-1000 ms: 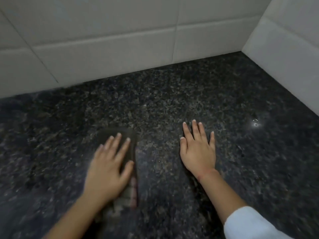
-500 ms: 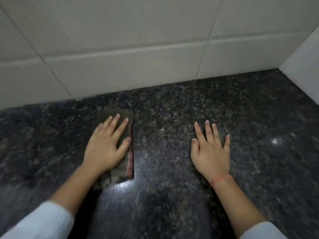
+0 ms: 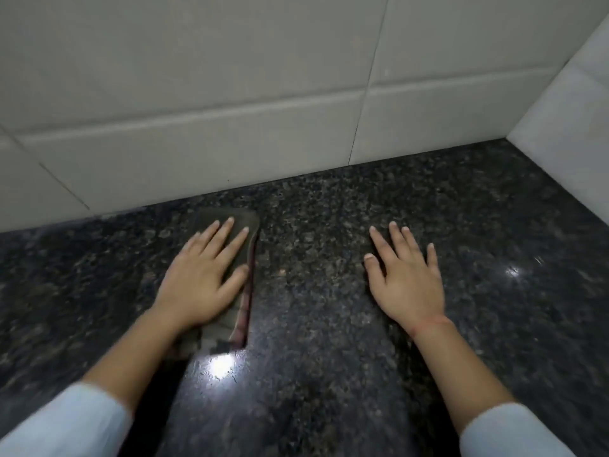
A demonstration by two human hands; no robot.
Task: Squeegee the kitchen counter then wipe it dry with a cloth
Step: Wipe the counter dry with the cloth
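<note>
Your head camera looks down and forward from close over the worktop (image 3: 329,374), facing the back wall (image 3: 197,94). The worktop's far right corner (image 3: 494,156) shows.

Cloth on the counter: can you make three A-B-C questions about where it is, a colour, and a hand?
1. Where is the cloth? A. in a bucket B. under the left hand C. under the right hand
2. What colour is the counter? A. dark speckled B. white C. red
3. How is the right hand? A. in a fist B. holding a cup C. flat, fingers straight
Answers: 1 B, that hand lies on it; 2 A, black flecked stone; 3 C, palm down on bare counter.
</note>
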